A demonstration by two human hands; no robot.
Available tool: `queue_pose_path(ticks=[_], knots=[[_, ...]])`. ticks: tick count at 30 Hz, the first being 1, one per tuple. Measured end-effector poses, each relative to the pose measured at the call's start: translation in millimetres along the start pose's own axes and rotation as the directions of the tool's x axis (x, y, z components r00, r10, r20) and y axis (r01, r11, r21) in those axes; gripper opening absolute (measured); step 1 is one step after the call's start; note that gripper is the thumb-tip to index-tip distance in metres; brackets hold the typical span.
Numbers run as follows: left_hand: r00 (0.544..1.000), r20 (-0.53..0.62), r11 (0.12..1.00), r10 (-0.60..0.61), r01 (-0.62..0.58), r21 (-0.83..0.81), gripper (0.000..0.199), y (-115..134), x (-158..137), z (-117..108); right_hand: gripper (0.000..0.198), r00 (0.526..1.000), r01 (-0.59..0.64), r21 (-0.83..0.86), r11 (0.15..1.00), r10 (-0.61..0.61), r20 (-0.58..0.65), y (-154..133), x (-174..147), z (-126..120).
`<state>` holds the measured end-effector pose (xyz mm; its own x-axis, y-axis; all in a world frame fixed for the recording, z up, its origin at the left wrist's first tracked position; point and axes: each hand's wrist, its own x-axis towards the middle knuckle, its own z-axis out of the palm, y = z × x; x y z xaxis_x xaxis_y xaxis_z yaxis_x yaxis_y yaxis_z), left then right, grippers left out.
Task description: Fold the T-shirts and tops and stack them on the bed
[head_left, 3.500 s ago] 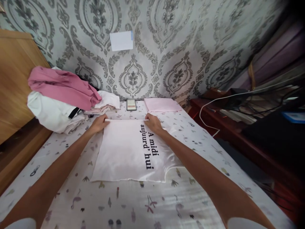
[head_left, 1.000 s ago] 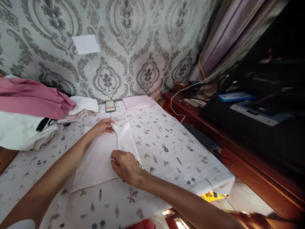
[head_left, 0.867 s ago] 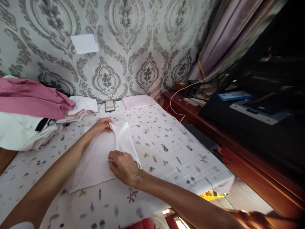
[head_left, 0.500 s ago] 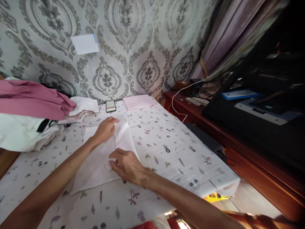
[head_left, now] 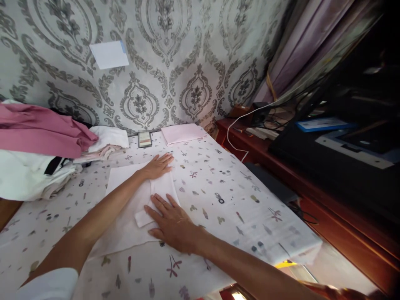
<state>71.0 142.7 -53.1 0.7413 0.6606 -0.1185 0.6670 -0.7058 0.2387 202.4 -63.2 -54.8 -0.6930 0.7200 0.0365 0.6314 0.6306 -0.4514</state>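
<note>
A white cloth garment [head_left: 121,225] lies on the patterned sheet, its right side folded over in a strip toward the middle. My left hand [head_left: 158,166] rests flat on the far end of that strip, fingers spread toward the right. Closer to me, my right hand [head_left: 170,221] presses on the near part of the fold with its fingers apart. A short white flap, perhaps a sleeve end [head_left: 143,218], sticks out left of my right fingers. Part of the garment is hidden under my left forearm.
Heaped clothes, pink [head_left: 43,129] and white, stand at the left. A folded pink cloth [head_left: 181,133] and a small framed card [head_left: 145,139] lie near the wall. At the right is a red-brown cabinet [head_left: 337,216] with cables and a dark screen.
Both hands have gone from curled on the cloth to flat and spread. My left hand has slid right along the fold's far end. The folded strip now lies flatter.
</note>
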Motion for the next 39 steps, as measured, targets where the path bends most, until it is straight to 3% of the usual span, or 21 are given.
queue_pose_path(ticks=[5, 8, 10, 12, 15, 17, 20, 22, 25, 26, 28, 30, 33, 39], knots=[[0.971, -0.202, 0.991, -0.130, 0.132, -0.004, 0.053, -4, 11, -6, 0.064, 1.000, -0.003, -0.005, 1.000, 0.003, -0.008, 1, 0, 2], [0.914, -0.350, 0.979, -0.204, 0.196, -0.059, 0.051, -1, -1, -14, 0.062, 1.000, -0.009, -0.021, 1.000, 0.009, 0.001, -1, -2, 0], [0.897, -0.385, 0.976, -0.217, 0.186, -0.116, 0.053, 0, -18, -17, 0.060, 1.000, -0.007, -0.032, 0.999, 0.007, -0.012, -2, -4, 0], [0.926, -0.337, 0.983, -0.170, 0.136, -0.123, 0.056, -1, -39, -15, 0.057, 1.000, -0.006, -0.042, 0.999, 0.005, -0.023, -4, -6, 1], [0.977, -0.152, 0.988, -0.152, 0.144, -0.060, 0.060, -11, -69, -6, 0.055, 1.000, 0.001, -0.048, 0.999, -0.002, -0.023, -8, -12, 1], [0.969, -0.089, 0.973, -0.230, 0.227, -0.036, 0.063, -24, -84, -1, 0.053, 1.000, 0.017, -0.034, 0.999, -0.017, -0.020, -10, -16, -2], [0.929, -0.136, 0.938, -0.345, 0.337, -0.080, 0.065, -43, -99, 0, 0.048, 0.998, 0.055, 0.029, 0.998, -0.054, -0.041, -4, -15, -14], [0.899, -0.183, 0.917, -0.397, 0.382, -0.114, 0.066, -50, -107, -2, 0.043, 0.992, 0.040, 0.077, 0.996, -0.030, -0.124, 9, -1, -28], [0.879, -0.221, 0.907, -0.422, 0.413, -0.088, 0.068, -50, -114, -2, 0.038, 0.939, -0.129, 0.115, 0.985, 0.159, -0.304, 41, 42, -52], [0.881, -0.222, 0.908, -0.418, 0.414, -0.068, 0.068, -47, -116, -1, 0.037, 0.900, -0.238, 0.121, 0.964, 0.266, -0.345, 53, 60, -59], [0.888, -0.215, 0.911, -0.407, 0.411, -0.031, 0.069, -43, -118, 2, 0.033, 0.776, -0.497, 0.131, 0.858, 0.507, -0.375, 75, 95, -70], [0.893, -0.208, 0.912, -0.400, 0.410, 0.003, 0.069, -41, -117, 6, 0.030, 0.693, -0.622, 0.128, 0.773, 0.619, -0.369, 94, 122, -74], [0.896, -0.210, 0.912, -0.391, 0.408, 0.041, 0.066, -42, -114, 11, 0.021, 0.670, -0.657, 0.107, 0.746, 0.643, -0.370, 114, 142, -69], [0.897, -0.194, 0.909, -0.398, 0.414, 0.048, 0.061, -46, -111, 11, 0.021, 0.665, -0.637, 0.100, 0.764, 0.611, -0.429, 136, 139, -54]])
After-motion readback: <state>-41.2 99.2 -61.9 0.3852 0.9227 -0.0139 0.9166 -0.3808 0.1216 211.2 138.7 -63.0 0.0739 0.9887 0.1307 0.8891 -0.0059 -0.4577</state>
